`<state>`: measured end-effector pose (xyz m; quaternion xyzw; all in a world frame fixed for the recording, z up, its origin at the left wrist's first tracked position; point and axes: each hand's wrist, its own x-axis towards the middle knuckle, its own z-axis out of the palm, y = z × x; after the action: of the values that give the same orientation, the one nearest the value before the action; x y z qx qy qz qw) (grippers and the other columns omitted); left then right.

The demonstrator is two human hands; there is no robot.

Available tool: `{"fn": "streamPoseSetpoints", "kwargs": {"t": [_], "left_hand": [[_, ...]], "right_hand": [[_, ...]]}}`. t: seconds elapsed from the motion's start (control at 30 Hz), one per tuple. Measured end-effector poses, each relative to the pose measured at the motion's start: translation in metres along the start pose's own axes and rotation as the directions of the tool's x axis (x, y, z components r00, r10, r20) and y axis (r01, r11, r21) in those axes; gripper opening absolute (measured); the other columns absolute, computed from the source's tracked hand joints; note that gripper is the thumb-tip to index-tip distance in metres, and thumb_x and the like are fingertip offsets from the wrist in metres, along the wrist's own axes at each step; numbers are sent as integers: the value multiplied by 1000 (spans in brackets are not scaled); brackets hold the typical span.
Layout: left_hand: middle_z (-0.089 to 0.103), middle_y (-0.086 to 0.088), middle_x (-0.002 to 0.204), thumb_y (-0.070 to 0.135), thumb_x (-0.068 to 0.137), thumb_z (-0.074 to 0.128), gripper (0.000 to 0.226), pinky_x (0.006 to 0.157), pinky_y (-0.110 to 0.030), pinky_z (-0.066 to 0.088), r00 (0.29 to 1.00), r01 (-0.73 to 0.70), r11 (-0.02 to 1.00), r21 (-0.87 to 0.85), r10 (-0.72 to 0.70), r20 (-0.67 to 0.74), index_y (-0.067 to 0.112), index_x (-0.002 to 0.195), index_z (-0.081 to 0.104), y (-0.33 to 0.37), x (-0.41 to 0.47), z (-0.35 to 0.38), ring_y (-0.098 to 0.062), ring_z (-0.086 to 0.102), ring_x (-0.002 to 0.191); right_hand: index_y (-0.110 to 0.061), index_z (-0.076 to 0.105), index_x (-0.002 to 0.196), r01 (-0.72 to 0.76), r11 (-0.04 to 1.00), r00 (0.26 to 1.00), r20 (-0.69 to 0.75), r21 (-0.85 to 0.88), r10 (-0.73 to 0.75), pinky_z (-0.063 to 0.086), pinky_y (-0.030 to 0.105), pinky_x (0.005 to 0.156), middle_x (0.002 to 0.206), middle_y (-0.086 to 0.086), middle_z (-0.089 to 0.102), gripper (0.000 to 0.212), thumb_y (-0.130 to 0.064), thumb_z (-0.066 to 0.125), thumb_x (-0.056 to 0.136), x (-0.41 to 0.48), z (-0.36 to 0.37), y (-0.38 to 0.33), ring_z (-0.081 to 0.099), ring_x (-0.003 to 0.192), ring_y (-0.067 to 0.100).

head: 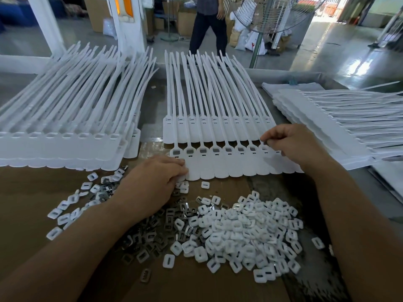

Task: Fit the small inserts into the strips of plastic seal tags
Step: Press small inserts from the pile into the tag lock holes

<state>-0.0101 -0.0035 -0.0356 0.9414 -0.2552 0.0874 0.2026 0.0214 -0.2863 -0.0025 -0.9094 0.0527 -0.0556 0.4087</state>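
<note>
Head view: white plastic tag strip lying at brown cardboard sheet's far edge, seven sockets filled. Left hand pressing strip's left end, grip unclear; right hand bunching fingertips over eighth socket, hold unclear.

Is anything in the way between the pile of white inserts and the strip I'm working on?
Nothing visible. Only bare cardboard and one stray insert lie between the insert pile and the strip; your left hand rests on its left end, right hand at its right.
</note>
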Motion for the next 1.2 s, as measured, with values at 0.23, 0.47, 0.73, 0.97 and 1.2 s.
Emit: {"fn": "streamPoseSetpoints", "kwargs": {"t": [0.23, 0.47, 0.73, 0.97, 1.2], "left_hand": [[54, 11, 128, 25, 91, 48, 28, 94, -12, 21, 1000, -8, 1000, 4, 8, -4, 26, 115, 62, 1, 0, -1, -6, 45, 119], [55, 10, 127, 23, 91, 49, 27, 94, -13, 23, 1000, -10, 1000, 10, 10, 0, 24, 115, 62, 1, 1, -1, -7, 48, 117], [54, 10, 128, 20, 91, 50, 28, 94, -13, 23, 1000, -8, 1000, 5, 8, 2, 25, 115, 62, 1, 0, -2, -7, 47, 117], [53, 11, 129, 21, 91, 48, 29, 93, -11, 22, 1000, -10, 1000, 7, 10, 2, 26, 117, 61, 2, 1, -1, -6, 46, 119], [53, 12, 129, 23, 92, 47, 29, 92, -10, 20, 1000, -12, 1000, 14, 12, 0, 27, 117, 61, 0, 1, -1, -5, 45, 119]], "right_hand": [[-20, 68, 75, -95, 995, 995, 29, -18, 96, 38, 18, 65, 75, -8, 64, 27, 3, 57, 84, 6, 6, 8, 55, 70, 3], [-25, 64, 68, -123, 991, 992, 6, -57, 123, 38, 22, 70, 75, -8, 61, 27, -1, 62, 82, 7, 7, 8, 55, 78, 10], [-25, 60, 68, -96, 983, 995, -34, -157, 92, 36, 18, 60, 80, -3, 63, 24, -6, 67, 80, 7, 8, 4, 56, 81, 12], [-31, 65, 66, -66, 981, 997, -49, -184, 58, 42, 22, 73, 82, -3, 68, 24, -11, 69, 80, 5, 4, 9, 59, 84, 11], [-22, 71, 105, 68, 918, 995, 99, -391, -31, 40, 19, 71, 106, -3, 68, 29, -5, 52, 90, 0, -9, 7, 59, 88, 12]]}}
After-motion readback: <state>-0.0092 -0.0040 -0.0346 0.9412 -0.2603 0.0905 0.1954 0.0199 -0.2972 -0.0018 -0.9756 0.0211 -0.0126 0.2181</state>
